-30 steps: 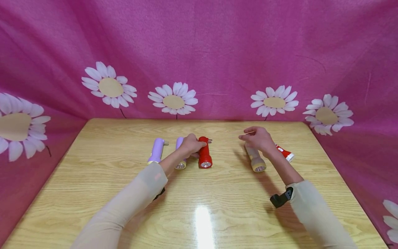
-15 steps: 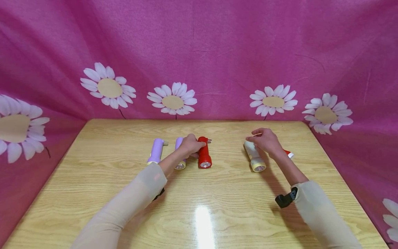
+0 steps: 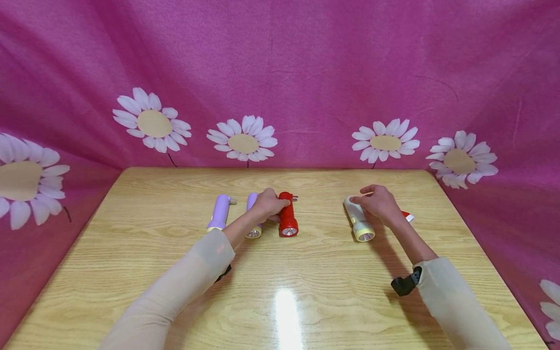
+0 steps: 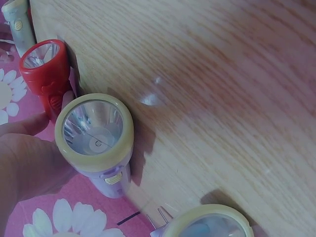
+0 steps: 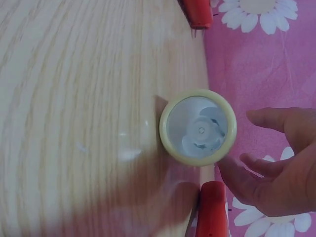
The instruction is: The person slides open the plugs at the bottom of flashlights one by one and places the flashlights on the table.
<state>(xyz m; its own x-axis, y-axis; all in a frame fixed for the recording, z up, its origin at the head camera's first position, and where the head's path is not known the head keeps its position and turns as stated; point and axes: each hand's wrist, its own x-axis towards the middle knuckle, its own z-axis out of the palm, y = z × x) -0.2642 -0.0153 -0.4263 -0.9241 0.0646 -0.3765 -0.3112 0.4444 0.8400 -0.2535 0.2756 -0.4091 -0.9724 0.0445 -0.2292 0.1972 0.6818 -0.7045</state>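
My left hand (image 3: 268,203) grips the red flashlight (image 3: 288,218) by its body, thumb on top. Just left of that hand lies a purple flashlight (image 4: 112,185) with a cream rim, partly hidden by the hand in the head view. Another purple flashlight (image 3: 220,211) lies farther left. My right hand (image 3: 380,204) is over the upper right side of a grey flashlight (image 3: 359,221) with a cream rim; its thumb and fingers are spread apart in the right wrist view, not closed round it. A red-and-white flashlight (image 3: 408,216) lies behind that hand, mostly hidden.
The flashlights lie in a row on a wooden table (image 3: 323,272), their lenses toward me. A pink cloth (image 3: 306,87) with daisies rises behind the table and along its sides. Prongs stick out beside the red flashlight's tail end.
My right hand has shifted right and slightly toward me, from above the grey flashlight's tail to its right side, covering more of the red-and-white flashlight. The left hand stays on the red one.
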